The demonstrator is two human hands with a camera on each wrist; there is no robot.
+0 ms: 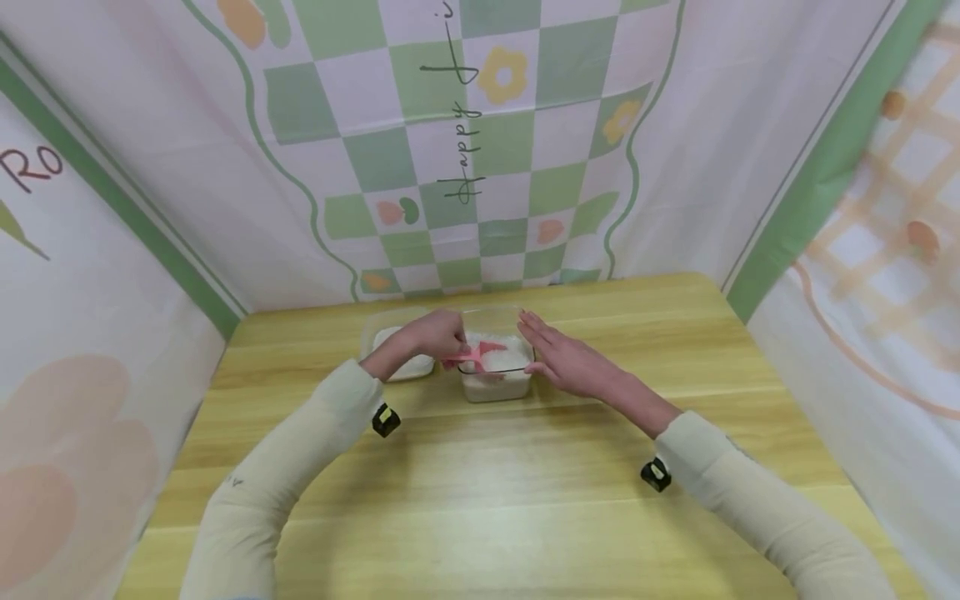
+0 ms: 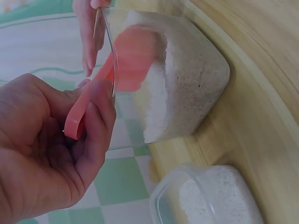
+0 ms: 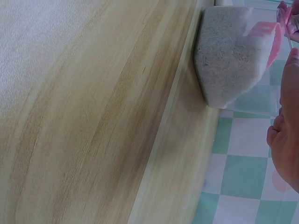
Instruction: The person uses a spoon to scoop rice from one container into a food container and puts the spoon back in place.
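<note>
My left hand grips the handle of a pink plastic scoop, thumb on one side and curled fingers on the other. The scoop's head dips into white, rice-like grains inside a clear rectangular container. Its handle leans over the container's near-left rim. On the opposite side, my right hand lies along the rim with its fingers straight and together and its thumb spread at the near corner. In the left wrist view the grains are heaped unevenly against the clear wall.
To the left stands a second, lower clear container with similar white grains, partly hidden by my left forearm in the head view. Both sit near the back of a wooden table. Behind the table hangs a checkered cloth.
</note>
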